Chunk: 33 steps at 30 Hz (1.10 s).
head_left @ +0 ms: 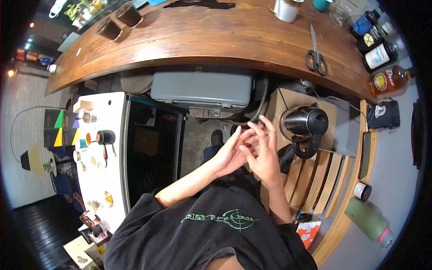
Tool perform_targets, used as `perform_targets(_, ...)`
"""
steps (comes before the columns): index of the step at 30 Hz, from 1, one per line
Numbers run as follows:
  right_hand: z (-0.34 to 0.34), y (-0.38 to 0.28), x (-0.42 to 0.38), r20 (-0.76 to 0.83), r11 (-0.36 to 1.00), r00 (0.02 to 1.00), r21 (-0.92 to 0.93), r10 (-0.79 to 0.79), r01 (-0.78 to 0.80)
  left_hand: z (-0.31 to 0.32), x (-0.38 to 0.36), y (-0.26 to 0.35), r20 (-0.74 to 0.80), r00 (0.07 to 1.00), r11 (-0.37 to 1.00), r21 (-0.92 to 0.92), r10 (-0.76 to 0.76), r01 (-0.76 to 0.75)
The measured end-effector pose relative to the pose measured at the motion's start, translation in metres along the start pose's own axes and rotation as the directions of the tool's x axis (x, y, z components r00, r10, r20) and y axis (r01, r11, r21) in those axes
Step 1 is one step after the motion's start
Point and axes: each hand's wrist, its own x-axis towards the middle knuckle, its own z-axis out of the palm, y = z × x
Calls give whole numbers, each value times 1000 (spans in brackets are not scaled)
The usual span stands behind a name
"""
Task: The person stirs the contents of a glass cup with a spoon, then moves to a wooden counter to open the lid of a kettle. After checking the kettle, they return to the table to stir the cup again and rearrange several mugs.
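Observation:
My left hand point(228, 157) is raised in front of my body, palm turned inward, fingers loosely stretched and holding nothing. My right hand point(264, 159) faces it with fingers apart, also without anything in it. The fingers of the two hands overlap in this view, so part of the left fingers is hidden. Just right of my right hand, a black and steel electric kettle point(299, 120) stands on a wooden box point(280, 100). Beyond the hands, under the table edge, is a grey case point(200, 87).
On the curved wooden table point(189, 38) lie scissors point(317, 56), with a white mug point(286, 10) farther back. Bottles point(380, 57) line the right end. A white-topped fridge point(118, 180) stands left, a slatted wooden seat point(310, 180) right. A green bottle point(366, 218) lies on the right ledge.

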Motion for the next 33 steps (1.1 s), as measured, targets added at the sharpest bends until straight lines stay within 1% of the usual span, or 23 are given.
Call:
perform_targets(1,9,2,3,24,996,999,-78,-37,39,3,-9,4,45,999,998,-58,9,-6)
perform_targets(2,14,6,4,35,1000,999,7,9,-10,4,-19,11,19,1000,1000,-6,11,-11)
perform_targets(3,13,7,3,5,999,1000,-17,31,-31,4,-28,19,-3,1000,999,48,13,-12)
perform_targets(5,-5,4,4,-105,984,994,-173,26,-44,2,-43,32,-3,1000,985,169,24,-23)
perform_targets(7,-44,28,-5,-303,925,951,-377,-67,-55,-12,-54,37,-91,994,939,342,58,-23)
perform_targets(8,-67,29,-9,-483,881,861,-463,-162,-94,-23,-59,38,-90,993,941,335,74,-39)
perform_targets(9,-104,56,-26,-535,804,827,-562,-174,-194,-35,-62,39,-86,993,948,316,76,-45)
perform_targets(10,-134,54,-36,-691,805,720,-464,-67,-370,-43,-65,40,-107,991,943,331,81,-41)
perform_targets(11,-181,92,-61,-676,716,714,-588,-182,-375,-48,-68,41,-131,988,941,336,85,-37)
perform_targets(12,-213,101,-72,-620,511,748,-734,-237,-448,-47,-72,43,-142,984,939,340,105,-51)
perform_targets(13,-231,104,-76,-625,438,750,-749,-218,-497,-49,-78,43,-149,982,940,336,117,-61)
perform_targets(14,-251,127,-86,-592,266,760,-804,-267,-532,-50,-80,45,-128,986,944,324,112,-65)
perform_targets(15,-266,149,-96,-589,269,759,-806,-275,-528,-51,-82,47,-102,990,947,315,102,-65)
perform_targets(17,-284,180,-108,-588,246,804,-794,-83,-556,-55,-83,47,-104,988,950,301,114,-78)
perform_targets(18,-284,182,-108,-557,375,830,-769,6,-519,-56,-83,46,-124,987,952,301,103,-61)
perform_targets(19,-285,183,-107,-558,383,830,-768,-4,-514,-56,-84,46,-145,985,952,303,93,-45)
perform_targets(22,-283,190,-104,-647,358,760,-697,59,-621,-52,-85,47,-124,986,956,284,109,-70)
perform_targets(23,-282,190,-104,-649,368,758,-692,59,-621,-50,-86,48,-124,986,954,290,113,-73)
perform_targets(25,-279,185,-107,-601,422,799,-727,-8,-542,-52,-87,47,-129,984,955,284,122,-81)
perform_targets(26,-284,192,-113,-594,480,804,-707,-5,-519,-53,-87,45,-133,983,960,267,126,-87)
perform_targets(27,-287,196,-117,-598,477,802,-705,-3,-524,-52,-87,44,-130,984,960,268,121,-83)
perform_targets(29,-294,199,-124,-547,610,837,-672,-26,-421,-51,-87,43,-152,981,968,239,122,-84)
perform_targets(33,-295,197,-124,-550,550,834,-683,46,-481,-56,-81,36,-160,982,970,236,96,-57)
